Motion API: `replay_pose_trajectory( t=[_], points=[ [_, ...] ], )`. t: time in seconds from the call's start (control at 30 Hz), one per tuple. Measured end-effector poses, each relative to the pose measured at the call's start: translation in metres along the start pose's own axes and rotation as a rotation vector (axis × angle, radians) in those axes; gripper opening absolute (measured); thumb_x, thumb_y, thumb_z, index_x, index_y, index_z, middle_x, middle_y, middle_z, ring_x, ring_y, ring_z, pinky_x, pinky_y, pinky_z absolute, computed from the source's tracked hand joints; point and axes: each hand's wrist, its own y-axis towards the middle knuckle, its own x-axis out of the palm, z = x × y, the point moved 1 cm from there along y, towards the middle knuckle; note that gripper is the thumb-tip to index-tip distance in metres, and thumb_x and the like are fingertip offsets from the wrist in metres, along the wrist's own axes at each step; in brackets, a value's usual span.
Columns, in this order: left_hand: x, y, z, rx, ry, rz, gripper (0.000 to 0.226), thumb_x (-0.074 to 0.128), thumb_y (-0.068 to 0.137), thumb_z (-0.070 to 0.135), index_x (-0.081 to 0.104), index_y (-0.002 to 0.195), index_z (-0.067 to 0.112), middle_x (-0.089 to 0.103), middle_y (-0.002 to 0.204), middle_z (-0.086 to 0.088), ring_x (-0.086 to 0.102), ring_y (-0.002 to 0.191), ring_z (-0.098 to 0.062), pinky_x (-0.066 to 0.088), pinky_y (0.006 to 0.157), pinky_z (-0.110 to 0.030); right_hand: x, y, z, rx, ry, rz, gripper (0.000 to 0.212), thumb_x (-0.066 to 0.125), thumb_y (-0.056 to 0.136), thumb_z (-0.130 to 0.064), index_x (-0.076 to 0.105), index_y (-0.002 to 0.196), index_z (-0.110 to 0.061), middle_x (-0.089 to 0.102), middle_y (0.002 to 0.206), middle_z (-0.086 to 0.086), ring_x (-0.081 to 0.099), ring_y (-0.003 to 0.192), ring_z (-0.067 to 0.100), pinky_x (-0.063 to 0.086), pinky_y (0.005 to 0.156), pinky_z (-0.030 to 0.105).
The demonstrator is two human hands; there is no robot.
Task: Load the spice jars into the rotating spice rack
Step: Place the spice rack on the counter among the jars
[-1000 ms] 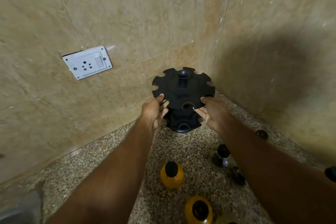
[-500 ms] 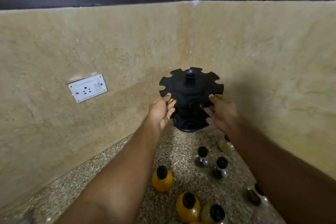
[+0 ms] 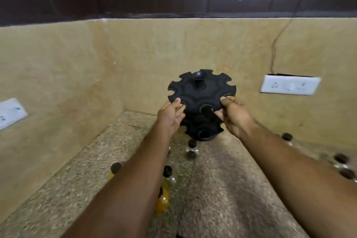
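Note:
The black rotating spice rack (image 3: 201, 92), with notched top disc and centre knob, hangs above the speckled stone counter (image 3: 222, 189), held by both hands. My left hand (image 3: 171, 116) grips the disc's left front edge. My right hand (image 3: 234, 115) grips its right front edge. No jars sit in the rack's slots. Black-capped spice jars stand on the counter below: a clear one (image 3: 192, 149) under the rack, a yellow one (image 3: 162, 198) and another (image 3: 168, 176) partly hidden by my left forearm, one (image 3: 115, 169) further left.
Several more black-capped jars (image 3: 341, 162) stand along the right wall, one (image 3: 286, 137) nearer the corner. A white socket plate (image 3: 289, 87) with a cable sits on the right wall, another socket (image 3: 10, 112) on the left. Dark cabinets hang above the tiles.
The rack has been lifted off the counter and carried away from the corner, both hands keeping their hold. The view has swung right, bringing the right wall socket into sight.

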Motion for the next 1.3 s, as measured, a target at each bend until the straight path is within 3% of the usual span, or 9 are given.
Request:
replay_pose_trajectory(
  t=[0.1, 0.2, 0.33, 0.5, 0.83, 0.93, 1.07, 1.2, 1.3],
  points=[
    [0.027, -0.019, -0.052, -0.087, 0.022, -0.1, 0.046, 0.05, 0.104, 0.014, 0.041, 0.148, 0.006, 0.042, 0.153, -0.019, 0.037, 0.142, -0.037, 0.04, 0.111, -0.039, -0.062, -0.025, -0.001, 0.004, 0.054, 0.111, 0.025, 0.051, 0.104, -0.006, 0.054, 0.126, 0.005, 0.072, 0.112, 0.022, 0.076, 0.086, 0.029, 0.063, 0.062, 0.038],
    [0.045, -0.044, -0.104, -0.19, 0.075, -0.146, 0.038, 0.053, 0.103, 0.016, 0.052, 0.14, 0.01, 0.056, 0.143, -0.011, 0.054, 0.132, -0.025, 0.051, 0.071, -0.026, -0.121, -0.055, 0.005, 0.024, 0.088, 0.195, 0.02, 0.048, 0.105, -0.004, 0.056, 0.123, 0.001, 0.072, 0.111, 0.019, 0.077, 0.077, 0.023, 0.061, 0.056, 0.033],
    [0.055, -0.07, -0.157, -0.292, 0.1, -0.168, 0.035, 0.053, 0.103, 0.015, 0.053, 0.138, 0.013, 0.057, 0.14, -0.009, 0.057, 0.124, -0.023, 0.045, 0.095, -0.036, -0.18, -0.078, 0.025, 0.058, 0.123, 0.305, 0.032, 0.049, 0.104, -0.005, 0.052, 0.136, 0.0, 0.068, 0.124, 0.021, 0.077, 0.084, 0.025, 0.061, 0.057, 0.036],
    [0.046, -0.081, -0.199, -0.329, 0.111, -0.143, 0.035, 0.053, 0.103, 0.015, 0.054, 0.138, 0.015, 0.061, 0.13, -0.007, 0.063, 0.098, -0.014, 0.047, 0.089, -0.035, -0.213, -0.092, 0.048, 0.111, 0.154, 0.353, 0.032, 0.052, 0.103, -0.004, 0.053, 0.135, -0.004, 0.073, 0.114, 0.019, 0.077, 0.078, 0.024, 0.06, 0.054, 0.034],
    [0.047, -0.076, -0.21, -0.277, 0.145, -0.084, 0.028, 0.055, 0.102, 0.02, 0.057, 0.129, 0.024, 0.064, 0.122, 0.001, 0.064, 0.098, -0.011, 0.049, 0.073, -0.029, -0.24, -0.07, 0.068, 0.193, 0.062, 0.295, 0.034, 0.059, 0.101, -0.015, 0.055, 0.135, -0.012, 0.073, 0.115, 0.021, 0.075, 0.079, 0.023, 0.063, 0.064, 0.032],
    [0.052, -0.074, -0.217, -0.242, 0.247, -0.095, 0.03, 0.058, 0.099, 0.037, 0.06, 0.126, 0.024, 0.069, 0.125, -0.002, 0.068, 0.103, -0.017, 0.05, 0.082, -0.035, -0.253, -0.061, 0.064, 0.183, -0.061, 0.274, 0.042, 0.065, 0.098, -0.024, 0.054, 0.138, -0.015, 0.072, 0.121, 0.014, 0.076, 0.081, 0.021, 0.061, 0.064, 0.03],
    [0.049, -0.098, -0.241, -0.288, 0.472, -0.239, 0.073, 0.053, 0.076, 0.078, 0.063, 0.123, 0.023, 0.076, 0.111, -0.005, 0.074, 0.098, -0.028, 0.05, 0.08, -0.043, -0.275, -0.069, 0.062, 0.156, -0.256, 0.271, 0.032, 0.057, 0.102, -0.038, 0.064, 0.119, -0.012, 0.074, 0.102, 0.017, 0.074, 0.069, 0.025, 0.062, 0.064, 0.035],
    [0.056, -0.134, -0.289, -0.348, 0.748, -0.348, 0.057, 0.076, 0.066, 0.057, 0.07, 0.105, 0.015, 0.076, 0.099, -0.012, 0.072, 0.074, -0.026, 0.047, 0.047, -0.027, -0.32, -0.091, 0.073, 0.134, -0.486, 0.392, 0.028, 0.054, 0.103, -0.034, 0.062, 0.121, -0.013, 0.074, 0.09, 0.014, 0.07, 0.062, 0.026, 0.055, 0.053, 0.033],
    [0.079, -0.146, -0.341, -0.296, 0.983, -0.424, 0.036, 0.088, 0.069, 0.044, 0.07, 0.094, 0.026, 0.074, 0.096, -0.001, 0.072, 0.077, -0.014, 0.061, 0.064, -0.037, -0.371, -0.107, 0.076, 0.11, -0.677, 0.536, 0.022, 0.053, 0.102, -0.028, 0.062, 0.119, -0.018, 0.073, 0.087, 0.006, 0.069, 0.066, 0.022, 0.056, 0.058, 0.031]
  ],
)
